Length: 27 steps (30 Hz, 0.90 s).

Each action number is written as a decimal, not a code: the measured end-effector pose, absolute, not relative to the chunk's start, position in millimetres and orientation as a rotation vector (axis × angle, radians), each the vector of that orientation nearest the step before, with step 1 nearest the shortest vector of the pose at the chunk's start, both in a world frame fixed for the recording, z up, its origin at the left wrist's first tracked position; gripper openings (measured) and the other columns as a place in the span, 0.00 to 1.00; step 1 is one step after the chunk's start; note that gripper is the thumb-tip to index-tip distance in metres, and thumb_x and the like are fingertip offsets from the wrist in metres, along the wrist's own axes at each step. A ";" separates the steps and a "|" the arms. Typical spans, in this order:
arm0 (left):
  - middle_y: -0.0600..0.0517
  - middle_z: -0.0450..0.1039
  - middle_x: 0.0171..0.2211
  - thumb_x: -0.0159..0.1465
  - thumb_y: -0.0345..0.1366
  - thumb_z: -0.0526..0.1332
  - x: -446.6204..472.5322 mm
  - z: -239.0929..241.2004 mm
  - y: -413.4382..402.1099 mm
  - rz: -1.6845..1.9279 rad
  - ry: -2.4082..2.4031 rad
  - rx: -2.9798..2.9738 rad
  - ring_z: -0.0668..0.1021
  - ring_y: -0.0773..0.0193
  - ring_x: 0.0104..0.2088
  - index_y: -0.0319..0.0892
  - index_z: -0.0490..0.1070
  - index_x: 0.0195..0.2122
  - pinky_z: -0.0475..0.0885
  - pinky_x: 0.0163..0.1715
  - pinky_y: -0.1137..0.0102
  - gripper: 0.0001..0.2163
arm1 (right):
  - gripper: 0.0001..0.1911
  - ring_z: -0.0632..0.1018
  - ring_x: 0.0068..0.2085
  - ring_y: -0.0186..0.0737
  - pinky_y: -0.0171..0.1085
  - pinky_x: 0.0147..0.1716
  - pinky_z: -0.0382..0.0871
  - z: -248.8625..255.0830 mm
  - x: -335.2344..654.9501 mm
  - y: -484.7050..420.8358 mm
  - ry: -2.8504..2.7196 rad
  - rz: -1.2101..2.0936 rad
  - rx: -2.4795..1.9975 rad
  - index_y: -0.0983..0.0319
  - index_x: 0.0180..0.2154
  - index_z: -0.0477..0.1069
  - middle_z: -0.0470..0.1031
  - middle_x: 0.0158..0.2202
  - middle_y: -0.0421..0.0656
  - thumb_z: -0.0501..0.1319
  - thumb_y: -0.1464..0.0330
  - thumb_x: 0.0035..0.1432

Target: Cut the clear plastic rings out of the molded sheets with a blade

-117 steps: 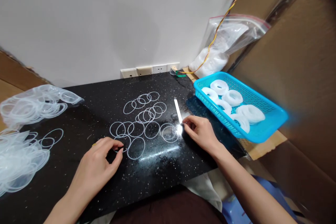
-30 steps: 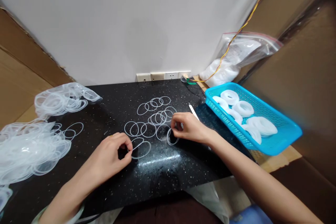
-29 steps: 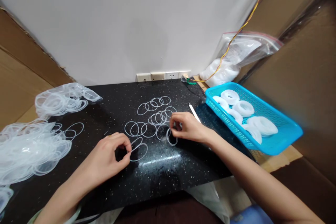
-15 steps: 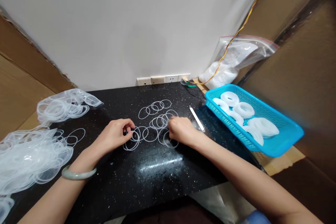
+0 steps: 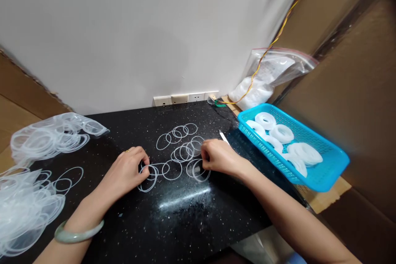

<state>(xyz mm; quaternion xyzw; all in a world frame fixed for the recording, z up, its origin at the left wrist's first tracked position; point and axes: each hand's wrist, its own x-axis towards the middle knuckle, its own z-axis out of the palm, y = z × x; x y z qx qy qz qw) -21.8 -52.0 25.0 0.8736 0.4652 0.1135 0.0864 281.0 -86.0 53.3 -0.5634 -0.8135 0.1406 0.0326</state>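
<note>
On the black speckled table lie several thin translucent rings [image 5: 172,170], many overlapping. The fingers of my left hand [image 5: 126,173] curl toward its thumb in a loose pinch at the edge of the leftmost rings [image 5: 149,178]. At the right end, my right hand [image 5: 221,156] is closed with its fingertips down on the rim of a pair of rings [image 5: 198,171]; the fingers partly hide the contact. A further row of rings [image 5: 177,133] lies behind, touched by neither hand.
A blue basket [image 5: 335,177] with several white ring bundles [image 5: 282,134] stands at the right. Piles of clear rings [image 5: 24,210] and a bag of rings [image 5: 58,136] lie at the left. A white pen-like stick [image 5: 223,136] is behind my right hand. Sockets [image 5: 180,99] line the wall.
The view has shifted slightly, so the table things sit further left and lower. My right hand has rolled a little and now covers part of the white stick. The rings keep nearly the same layout.
</note>
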 end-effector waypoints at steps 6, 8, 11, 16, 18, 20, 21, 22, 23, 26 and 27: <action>0.52 0.69 0.31 0.58 0.31 0.54 -31.1 25.8 -51.9 0.445 1.226 2.587 0.72 0.61 0.31 0.43 0.65 0.29 0.66 0.34 0.68 0.03 | 0.03 0.71 0.30 0.33 0.34 0.27 0.52 64.5 290.8 -62.1 -2.634 0.282 -1.604 0.63 0.28 0.73 0.74 0.34 0.42 0.61 0.74 0.49; 0.52 0.70 0.31 0.61 0.32 0.54 -32.3 26.3 -52.6 0.506 1.200 2.559 0.72 0.62 0.31 0.42 0.66 0.30 0.67 0.33 0.69 0.04 | 0.03 0.70 0.30 0.33 0.34 0.27 0.51 62.9 291.6 -48.7 -2.636 0.225 -1.571 0.63 0.29 0.72 0.74 0.35 0.42 0.60 0.74 0.50; 0.52 0.72 0.33 0.64 0.33 0.54 -30.3 27.4 -56.4 0.629 1.139 2.471 0.75 0.63 0.34 0.42 0.68 0.33 0.69 0.35 0.70 0.05 | 0.04 0.70 0.31 0.33 0.34 0.27 0.50 54.5 291.2 -30.5 -2.662 0.151 -1.476 0.62 0.31 0.72 0.73 0.37 0.42 0.59 0.73 0.52; 0.52 0.76 0.35 0.66 0.35 0.57 -16.5 26.2 -67.8 0.731 1.051 2.350 0.77 0.65 0.34 0.42 0.73 0.40 0.71 0.36 0.71 0.06 | 0.14 0.70 0.31 0.33 0.35 0.26 0.48 41.7 282.6 -18.3 -2.784 0.099 -1.322 0.62 0.42 0.73 0.72 0.41 0.44 0.58 0.75 0.52; 0.51 0.76 0.37 0.67 0.38 0.58 -9.4 22.5 -71.2 0.755 1.063 2.351 0.78 0.64 0.34 0.43 0.73 0.47 0.72 0.38 0.70 0.10 | 0.12 0.70 0.30 0.33 0.36 0.25 0.47 40.5 278.0 -17.5 -2.829 0.064 -1.316 0.64 0.39 0.74 0.73 0.40 0.45 0.57 0.76 0.53; 0.50 0.76 0.37 0.67 0.39 0.58 -2.7 17.2 -72.9 0.722 1.071 2.385 0.77 0.62 0.35 0.44 0.72 0.50 0.72 0.39 0.68 0.12 | 0.09 0.70 0.29 0.32 0.36 0.25 0.46 41.5 275.1 -16.7 -2.857 0.034 -1.335 0.66 0.34 0.74 0.73 0.38 0.47 0.56 0.77 0.53; 0.50 0.76 0.35 0.67 0.39 0.58 0.3 14.4 -73.3 0.684 1.087 2.402 0.77 0.62 0.35 0.44 0.73 0.49 0.72 0.39 0.67 0.12 | 0.08 0.69 0.28 0.32 0.36 0.25 0.45 42.5 274.6 -16.2 -2.863 0.035 -1.344 0.66 0.32 0.74 0.73 0.38 0.47 0.56 0.77 0.53; 0.50 0.75 0.34 0.67 0.39 0.58 3.0 11.8 -73.6 0.645 1.125 2.413 0.77 0.61 0.35 0.44 0.74 0.47 0.71 0.38 0.66 0.11 | 0.07 0.69 0.28 0.32 0.36 0.25 0.46 43.9 274.8 -15.7 -2.856 0.051 -1.352 0.66 0.31 0.74 0.73 0.38 0.47 0.57 0.76 0.52; 0.50 0.75 0.33 0.67 0.39 0.59 5.5 9.8 -73.9 0.611 1.180 2.413 0.76 0.61 0.34 0.43 0.74 0.45 0.71 0.38 0.66 0.10 | 0.06 0.69 0.28 0.31 0.36 0.25 0.47 45.4 275.4 -15.2 -2.839 0.086 -1.354 0.66 0.31 0.74 0.73 0.38 0.47 0.58 0.76 0.52; 0.50 0.74 0.34 0.66 0.38 0.59 11.0 8.3 -75.6 0.545 1.349 2.376 0.76 0.60 0.34 0.43 0.74 0.40 0.70 0.37 0.65 0.07 | 0.04 0.69 0.30 0.31 0.33 0.27 0.51 49.1 276.7 -14.5 -2.749 0.251 -1.304 0.64 0.31 0.74 0.72 0.38 0.43 0.61 0.74 0.50; 0.50 0.74 0.35 0.66 0.37 0.58 12.2 9.4 -76.4 0.526 1.382 2.366 0.76 0.59 0.35 0.43 0.74 0.38 0.70 0.37 0.65 0.06 | 0.04 0.69 0.31 0.31 0.33 0.28 0.52 49.6 275.9 -14.6 -2.721 0.297 -1.272 0.64 0.31 0.74 0.72 0.38 0.42 0.61 0.74 0.50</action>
